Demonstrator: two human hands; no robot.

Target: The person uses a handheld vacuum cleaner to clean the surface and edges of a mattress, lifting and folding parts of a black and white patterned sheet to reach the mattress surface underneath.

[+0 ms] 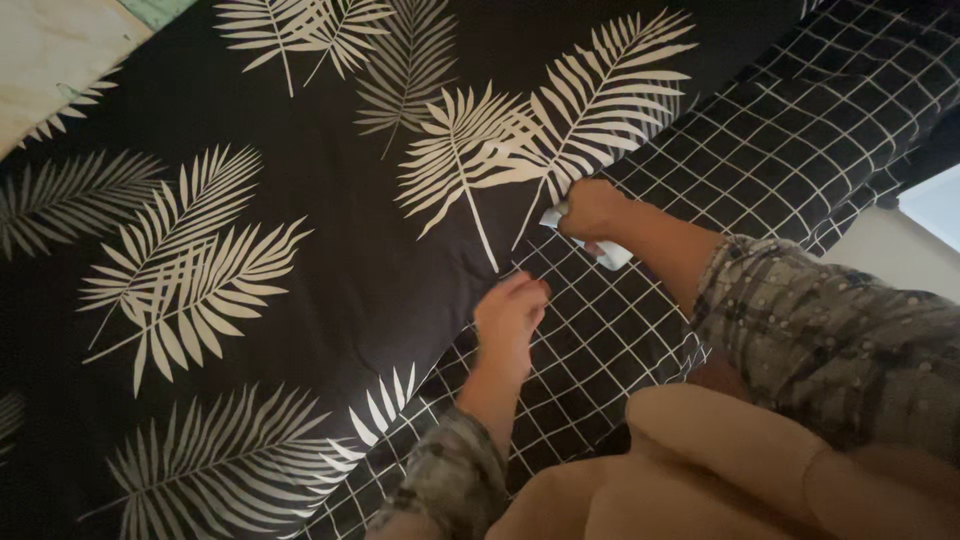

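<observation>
Where the palm-leaf cover (300,260) meets the black grid-checked sheet (760,140), a diagonal edge is formed, and both hands are set on that line. Left hand (510,318): laid at the edge, fingers curled down and bunched onto the fabric, nothing seen inside it; whether cloth is pinched cannot be told. Right hand (592,208): closed on a small white object (610,255), one end of which shows just above the knuckles and the other below the wrist; its kind cannot be made out. The edge runs from below and left of the left hand, up past the right hand and on toward the upper right, so its long axis lies along the line joining the two hands; the leaf cover lies on the far, left side of both hands, the checked sheet on the near, right side. The right hand is placed farther up the edge, the left nearer the body. Plaid sleeves (820,330) are worn on both arms; beige-clothed knees (720,460) rest on the checked sheet below the hands. A pale floor (50,60) is seen beyond, at upper left.
</observation>
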